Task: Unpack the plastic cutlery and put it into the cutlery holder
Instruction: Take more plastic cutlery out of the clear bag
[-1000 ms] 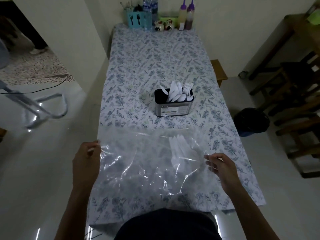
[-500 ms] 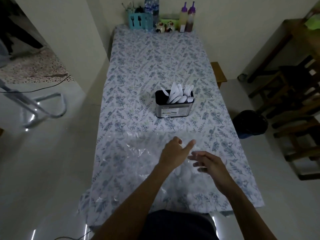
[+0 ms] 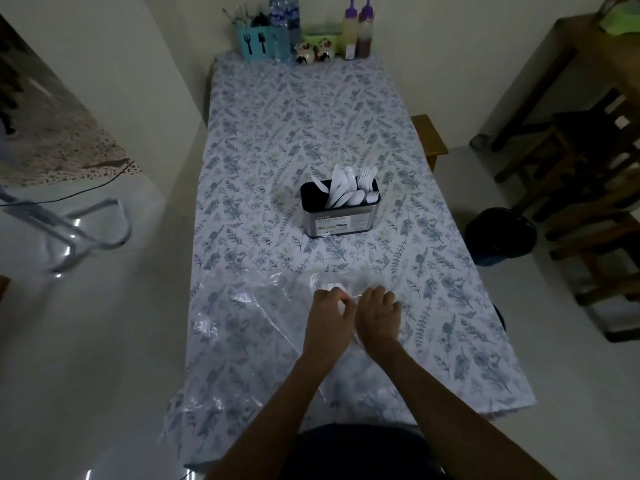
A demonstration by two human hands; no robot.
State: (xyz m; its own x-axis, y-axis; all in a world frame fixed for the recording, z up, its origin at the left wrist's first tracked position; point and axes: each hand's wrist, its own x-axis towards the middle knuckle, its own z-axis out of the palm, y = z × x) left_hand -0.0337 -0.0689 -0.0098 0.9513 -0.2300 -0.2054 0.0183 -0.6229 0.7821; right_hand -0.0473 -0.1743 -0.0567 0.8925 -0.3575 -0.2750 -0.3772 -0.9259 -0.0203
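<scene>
A black-rimmed metal cutlery holder (image 3: 341, 220) stands mid-table, with white plastic cutlery (image 3: 348, 188) sticking out of it. A large clear plastic bag (image 3: 242, 327) lies crumpled over the near end of the floral tablecloth (image 3: 294, 126). My left hand (image 3: 329, 318) and my right hand (image 3: 378, 313) are side by side on the bag's far edge. Their fingers are curled and pinch the plastic. A small white piece shows between them; what it is I cannot tell. Both hands are well short of the holder.
At the far end stand a teal utensil caddy (image 3: 254, 43), water bottles (image 3: 284, 26) and sauce bottles (image 3: 360, 32). A black bin (image 3: 498, 233) and wooden chairs (image 3: 588, 168) are on the right, and a metal frame (image 3: 86, 223) is on the floor to the left.
The bag, held spread wide between my hands a second ago, now lies on the table. My left hand came across to the right hand, and both now pinch the bag together.
</scene>
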